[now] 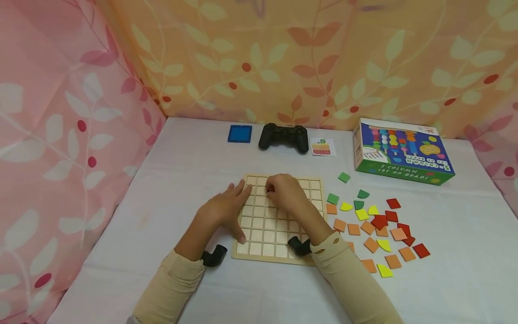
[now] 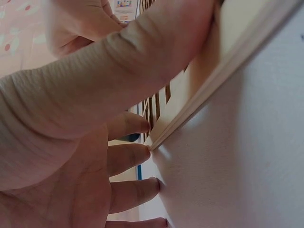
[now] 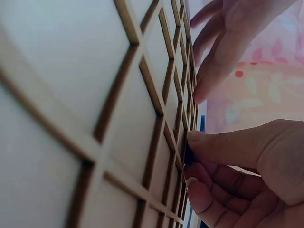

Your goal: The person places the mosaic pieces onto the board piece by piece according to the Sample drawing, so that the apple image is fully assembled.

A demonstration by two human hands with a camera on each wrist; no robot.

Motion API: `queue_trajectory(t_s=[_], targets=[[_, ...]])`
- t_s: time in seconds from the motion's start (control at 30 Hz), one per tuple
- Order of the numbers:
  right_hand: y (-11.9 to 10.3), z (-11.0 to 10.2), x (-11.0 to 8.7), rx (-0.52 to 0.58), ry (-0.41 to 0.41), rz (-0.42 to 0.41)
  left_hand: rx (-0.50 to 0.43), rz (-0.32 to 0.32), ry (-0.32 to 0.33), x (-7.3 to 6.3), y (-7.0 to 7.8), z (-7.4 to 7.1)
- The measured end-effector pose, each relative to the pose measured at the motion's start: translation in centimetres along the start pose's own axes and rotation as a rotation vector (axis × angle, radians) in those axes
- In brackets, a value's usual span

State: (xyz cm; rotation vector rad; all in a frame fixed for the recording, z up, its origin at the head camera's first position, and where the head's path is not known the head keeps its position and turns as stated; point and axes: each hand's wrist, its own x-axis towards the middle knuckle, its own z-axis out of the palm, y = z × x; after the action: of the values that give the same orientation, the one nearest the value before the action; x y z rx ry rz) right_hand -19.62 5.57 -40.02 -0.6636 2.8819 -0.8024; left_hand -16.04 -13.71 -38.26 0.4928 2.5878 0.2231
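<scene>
A wooden grid board (image 1: 256, 236) lies on the white cloth. My left hand (image 1: 226, 208) rests along its left side with fingers spread, the thumb near the lower left corner; the left wrist view shows fingertips touching the rim (image 2: 183, 116). Over the upper middle of the grid is my right hand (image 1: 286, 192), its thumb and finger pinching a small dark tile (image 3: 189, 155). The pinching fingers mostly hide that tile, so its shape and colour are unclear. Loose tiles in orange (image 1: 354, 229), red (image 1: 393, 204), yellow (image 1: 384, 271) and green (image 1: 344, 177) lie right of the board.
Behind the board are a blue square (image 1: 239, 134), a black game controller (image 1: 283, 137) and a small picture card (image 1: 322, 147). A bead set box (image 1: 404, 153) stands at the back right. Floral curtains (image 1: 283, 58) enclose the back and sides.
</scene>
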Motion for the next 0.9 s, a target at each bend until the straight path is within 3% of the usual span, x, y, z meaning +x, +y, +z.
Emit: queue_trajectory(t_s=[0.4,0.6,0.9], targets=[[0.2,0.1,0.2,0.000,0.040,0.016,-0.015,-0.002,0.008,0.0,0.1,0.0],[0.0,0.1,0.2,-0.035,0.012,-0.004,-0.020,-0.005,0.006,0.1,0.1,-0.1],[-0.3,-0.8,-2.9,-0.138,-0.001,-0.105,-0.025,-0.003,-0.006,0.0,-0.2,-0.1]])
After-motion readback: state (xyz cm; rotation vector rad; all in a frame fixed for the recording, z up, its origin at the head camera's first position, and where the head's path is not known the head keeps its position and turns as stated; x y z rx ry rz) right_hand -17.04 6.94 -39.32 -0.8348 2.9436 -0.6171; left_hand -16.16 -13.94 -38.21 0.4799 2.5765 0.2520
